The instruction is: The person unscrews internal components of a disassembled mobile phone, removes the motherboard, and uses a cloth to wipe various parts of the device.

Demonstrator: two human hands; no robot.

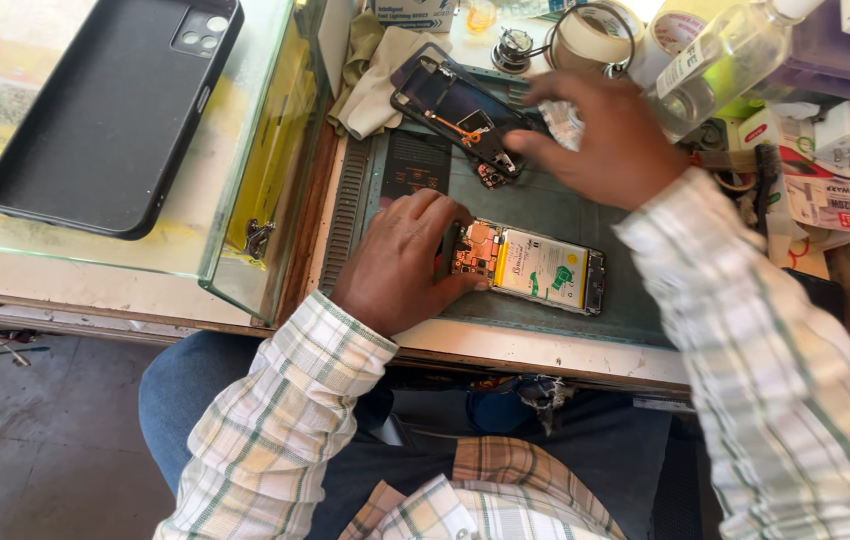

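Clamped by the left hand (400, 262) at its top end: one opened phone (530, 266), back cover off, circuit board and pale battery showing, lying flat on the green work mat (635, 310) near the mat's front edge. Right hand (605, 135) farther back on the same mat, fingers spread and pressing down near a small dark part (493, 172), just beside one black phone frame (455, 105) that lies slanted across the mat's rear left corner; whether those fingers pinch anything, cannot tell. Largest first around them: one glass case (245, 240) filling the worktop's left side, with one black phone cover (110, 110) resting face up on its top, camera cutout toward the rear. Then the one mat, covering the middle of the worktop, ribbed along its left border. Then one dark rectangular panel (415, 165) lying on the mat's left part, between the two hands. Then one crumpled beige cloth (370, 75) at the rear, tucked under the frame's far end. Then one clear plastic bottle (720, 60) tipped on its side at the rear right, just behind the right hand and close over its knuckles. Then two rolls of tape (595, 35) side by side at the rear edge. Then several small cartons (825, 150) heaped along the right edge. Both sleeves in pale checked cloth.
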